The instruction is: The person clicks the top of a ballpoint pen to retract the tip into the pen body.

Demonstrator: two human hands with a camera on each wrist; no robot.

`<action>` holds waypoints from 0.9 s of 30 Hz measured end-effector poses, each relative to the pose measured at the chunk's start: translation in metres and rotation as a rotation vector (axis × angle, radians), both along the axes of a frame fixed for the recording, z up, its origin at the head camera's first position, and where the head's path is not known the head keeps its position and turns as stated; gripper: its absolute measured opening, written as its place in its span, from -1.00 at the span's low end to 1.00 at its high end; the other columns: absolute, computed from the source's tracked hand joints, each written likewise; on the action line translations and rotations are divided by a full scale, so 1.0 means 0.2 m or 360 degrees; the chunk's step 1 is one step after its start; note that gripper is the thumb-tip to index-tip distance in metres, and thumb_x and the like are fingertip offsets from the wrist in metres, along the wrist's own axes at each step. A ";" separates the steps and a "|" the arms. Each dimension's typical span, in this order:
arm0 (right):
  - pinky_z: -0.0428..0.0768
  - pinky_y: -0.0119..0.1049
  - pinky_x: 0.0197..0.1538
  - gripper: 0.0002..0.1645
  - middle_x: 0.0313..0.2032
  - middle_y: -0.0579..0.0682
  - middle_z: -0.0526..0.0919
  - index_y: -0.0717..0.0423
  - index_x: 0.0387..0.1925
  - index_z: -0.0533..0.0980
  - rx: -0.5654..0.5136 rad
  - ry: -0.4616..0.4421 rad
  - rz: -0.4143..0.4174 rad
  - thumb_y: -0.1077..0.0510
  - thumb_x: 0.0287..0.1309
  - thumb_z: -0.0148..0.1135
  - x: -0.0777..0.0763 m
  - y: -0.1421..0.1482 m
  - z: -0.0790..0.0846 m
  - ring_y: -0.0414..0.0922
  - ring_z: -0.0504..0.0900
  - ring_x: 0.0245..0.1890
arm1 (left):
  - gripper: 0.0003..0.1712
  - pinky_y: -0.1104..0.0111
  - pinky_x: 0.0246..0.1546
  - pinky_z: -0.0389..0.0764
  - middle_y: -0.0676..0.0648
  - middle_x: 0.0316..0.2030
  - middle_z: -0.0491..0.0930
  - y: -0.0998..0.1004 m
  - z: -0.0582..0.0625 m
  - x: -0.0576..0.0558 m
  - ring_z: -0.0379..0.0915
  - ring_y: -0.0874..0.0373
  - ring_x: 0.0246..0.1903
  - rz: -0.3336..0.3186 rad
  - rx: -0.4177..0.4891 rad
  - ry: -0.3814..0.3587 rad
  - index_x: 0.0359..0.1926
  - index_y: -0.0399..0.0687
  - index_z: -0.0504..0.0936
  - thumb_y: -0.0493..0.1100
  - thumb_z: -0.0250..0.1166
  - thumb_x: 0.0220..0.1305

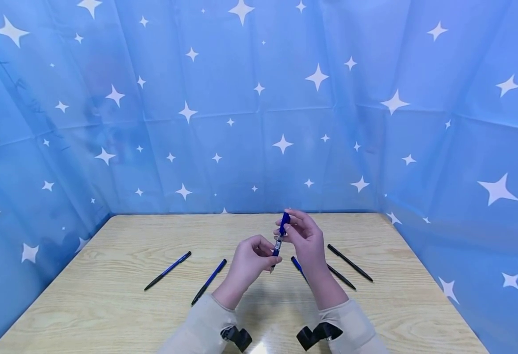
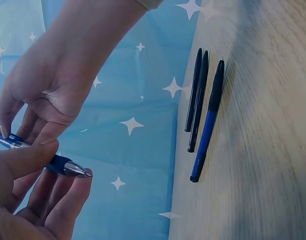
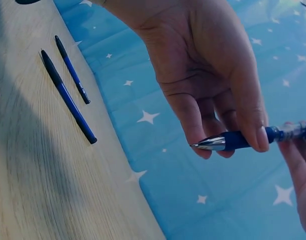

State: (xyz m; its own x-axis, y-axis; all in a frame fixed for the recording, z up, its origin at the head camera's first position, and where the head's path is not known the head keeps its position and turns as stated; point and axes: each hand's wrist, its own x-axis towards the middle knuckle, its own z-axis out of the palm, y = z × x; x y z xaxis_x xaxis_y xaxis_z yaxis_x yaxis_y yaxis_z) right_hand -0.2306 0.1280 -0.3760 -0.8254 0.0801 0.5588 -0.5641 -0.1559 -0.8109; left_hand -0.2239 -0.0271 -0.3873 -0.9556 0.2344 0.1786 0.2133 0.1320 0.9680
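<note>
Left grip (image 1: 249,259) and right grip (image 1: 308,243) both pinching one blue pen (image 1: 278,243), raised over table (image 1: 108,305), two pens (image 1: 167,271) lying left, three more pens (image 1: 350,263) right, open room toward both side edges

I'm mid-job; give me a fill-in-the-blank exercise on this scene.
The left hand and right hand hold one pen; nearer its tip is the ____ hand.
On the table, ____ other pens lie.
The head view's two rightmost pens are ____.
White stars dot the ____ curtain.
Missing words: left; five; black; blue.
</note>
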 end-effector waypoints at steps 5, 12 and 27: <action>0.68 -0.12 -0.22 -0.70 -0.18 0.40 0.61 0.23 0.07 0.51 -0.0019 0.0029 0.0010 0.33 0.33 0.15 0.00 0.00 0.00 -0.02 0.71 -0.31 | -0.79 0.27 -0.46 0.66 -0.04 -0.48 0.60 0.00 0.01 0.01 0.58 0.12 -0.51 0.0016 -0.0038 0.0054 -0.34 -0.19 0.62 -0.39 0.50 0.02; 0.68 -0.14 -0.21 -0.70 -0.18 0.40 0.60 0.22 0.09 0.50 0.0002 0.0036 0.0017 0.32 0.34 0.14 0.01 0.00 0.00 -0.03 0.71 -0.31 | -0.77 0.28 -0.48 0.65 -0.05 -0.49 0.57 0.00 0.02 0.02 0.57 0.12 -0.52 0.0004 -0.0067 0.0073 -0.34 -0.20 0.61 -0.38 0.50 0.01; 0.67 -0.05 -0.17 -0.54 -0.15 0.27 0.64 0.13 0.20 0.43 0.0089 0.0078 0.0134 0.40 0.30 0.14 0.03 0.04 0.04 0.04 0.69 -0.23 | -0.77 0.29 -0.44 0.65 -0.05 -0.44 0.57 -0.05 0.07 0.03 0.57 0.11 -0.47 -0.0054 -0.0236 0.0092 -0.28 -0.15 0.61 -0.35 0.49 0.06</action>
